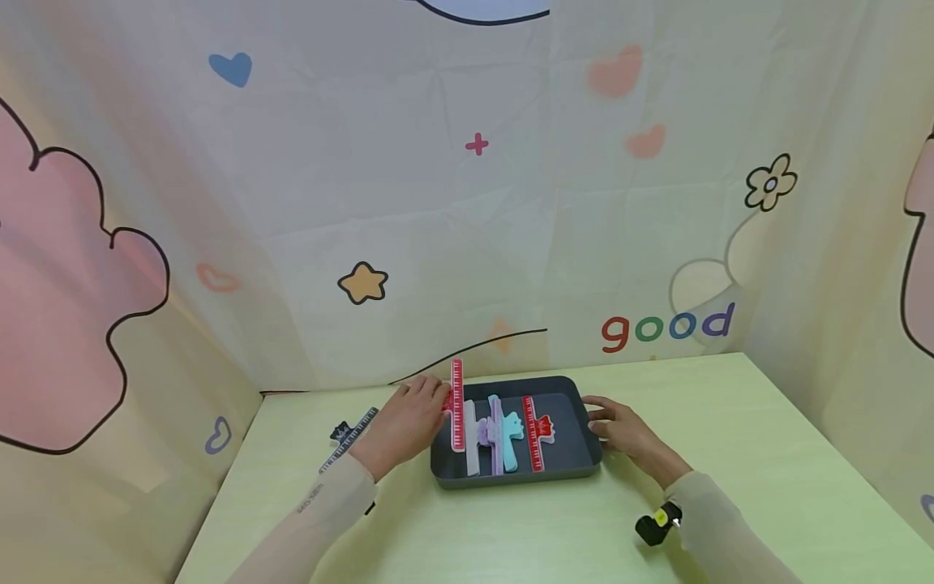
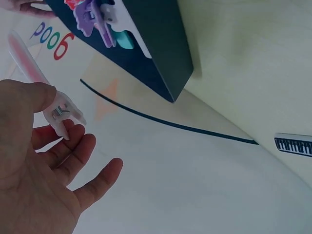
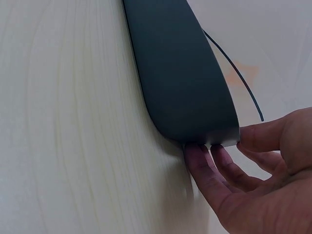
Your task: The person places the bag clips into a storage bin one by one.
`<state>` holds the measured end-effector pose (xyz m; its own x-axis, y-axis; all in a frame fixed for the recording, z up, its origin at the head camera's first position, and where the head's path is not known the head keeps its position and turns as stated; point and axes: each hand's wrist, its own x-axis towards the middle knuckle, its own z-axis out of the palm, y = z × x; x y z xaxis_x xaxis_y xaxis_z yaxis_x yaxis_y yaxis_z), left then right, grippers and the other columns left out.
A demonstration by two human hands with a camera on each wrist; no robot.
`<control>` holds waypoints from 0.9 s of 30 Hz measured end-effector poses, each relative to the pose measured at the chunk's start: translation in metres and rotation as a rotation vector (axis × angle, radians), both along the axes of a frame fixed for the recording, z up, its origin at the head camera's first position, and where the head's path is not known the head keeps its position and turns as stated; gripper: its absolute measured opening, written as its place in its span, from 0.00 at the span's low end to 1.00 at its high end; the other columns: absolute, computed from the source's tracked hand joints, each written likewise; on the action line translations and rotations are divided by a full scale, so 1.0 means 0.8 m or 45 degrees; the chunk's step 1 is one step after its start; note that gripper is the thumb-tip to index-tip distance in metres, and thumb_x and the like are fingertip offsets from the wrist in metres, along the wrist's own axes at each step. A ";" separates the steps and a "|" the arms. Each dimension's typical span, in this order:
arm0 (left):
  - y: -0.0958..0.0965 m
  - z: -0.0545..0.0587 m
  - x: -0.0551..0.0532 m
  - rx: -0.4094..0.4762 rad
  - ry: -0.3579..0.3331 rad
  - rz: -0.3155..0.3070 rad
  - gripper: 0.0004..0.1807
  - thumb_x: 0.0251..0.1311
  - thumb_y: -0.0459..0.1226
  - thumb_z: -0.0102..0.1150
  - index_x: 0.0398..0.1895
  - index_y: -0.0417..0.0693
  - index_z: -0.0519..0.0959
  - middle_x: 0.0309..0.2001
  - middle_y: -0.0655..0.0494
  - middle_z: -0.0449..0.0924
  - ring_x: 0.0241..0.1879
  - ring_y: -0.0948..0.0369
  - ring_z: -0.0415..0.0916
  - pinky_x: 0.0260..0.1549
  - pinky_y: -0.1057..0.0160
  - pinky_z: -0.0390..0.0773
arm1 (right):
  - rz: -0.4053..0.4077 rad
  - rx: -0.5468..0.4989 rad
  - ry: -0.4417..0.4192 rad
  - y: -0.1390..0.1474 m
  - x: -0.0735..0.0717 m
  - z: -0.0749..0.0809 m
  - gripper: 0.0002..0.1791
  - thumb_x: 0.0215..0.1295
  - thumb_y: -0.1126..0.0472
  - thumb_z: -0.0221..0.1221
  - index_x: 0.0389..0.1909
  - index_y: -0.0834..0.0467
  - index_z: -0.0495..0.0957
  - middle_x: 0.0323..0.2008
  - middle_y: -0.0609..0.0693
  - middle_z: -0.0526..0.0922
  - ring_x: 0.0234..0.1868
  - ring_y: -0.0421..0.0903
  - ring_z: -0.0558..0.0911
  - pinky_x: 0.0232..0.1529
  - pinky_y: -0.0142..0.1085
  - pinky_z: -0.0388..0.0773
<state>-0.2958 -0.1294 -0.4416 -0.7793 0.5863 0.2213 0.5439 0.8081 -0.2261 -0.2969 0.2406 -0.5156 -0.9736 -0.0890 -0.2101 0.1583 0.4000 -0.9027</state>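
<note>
In the head view my left hand (image 1: 414, 418) pinches a red clip (image 1: 457, 405) with a piano-key pattern, held upright over the left side of a dark grey tray (image 1: 514, 480). The left wrist view shows the spring side of this clip (image 2: 58, 111) between thumb and fingers. Inside the tray lie a white clip (image 1: 472, 454), a purple clip (image 1: 497, 446), a turquoise clip (image 1: 510, 454) and another red piano-key clip (image 1: 535, 442). My right hand (image 1: 623, 428) grips the tray's right end, thumb at the rim and fingertips against the outer wall (image 3: 185, 73).
A black piano-key clip (image 1: 362, 426) lies on the pale table (image 1: 730, 454) left of the tray, partly behind my left forearm. A printed curtain (image 1: 409, 186) hangs behind the table's back edge. A small black-and-yellow device (image 1: 659, 523) sits at my right sleeve.
</note>
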 end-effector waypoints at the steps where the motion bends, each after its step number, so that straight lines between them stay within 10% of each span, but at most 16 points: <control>1: 0.001 -0.002 -0.001 -0.017 0.007 -0.005 0.27 0.71 0.50 0.50 0.66 0.46 0.69 0.58 0.51 0.73 0.60 0.53 0.70 0.61 0.52 0.77 | 0.000 0.002 -0.001 0.000 0.000 0.000 0.31 0.69 0.72 0.47 0.73 0.58 0.60 0.64 0.68 0.69 0.57 0.58 0.77 0.52 0.46 0.83; 27: 0.029 -0.047 -0.014 -0.283 -0.148 -0.004 0.27 0.68 0.52 0.52 0.63 0.48 0.74 0.61 0.51 0.76 0.59 0.54 0.73 0.59 0.51 0.79 | -0.005 0.002 -0.011 -0.001 0.001 0.000 0.31 0.69 0.72 0.47 0.73 0.57 0.59 0.65 0.68 0.68 0.59 0.59 0.75 0.53 0.46 0.83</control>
<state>-0.3070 -0.1062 -0.4789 -0.7900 0.6132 -0.0045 0.5792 0.7437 -0.3339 -0.2964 0.2400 -0.5158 -0.9721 -0.0845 -0.2190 0.1681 0.4005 -0.9007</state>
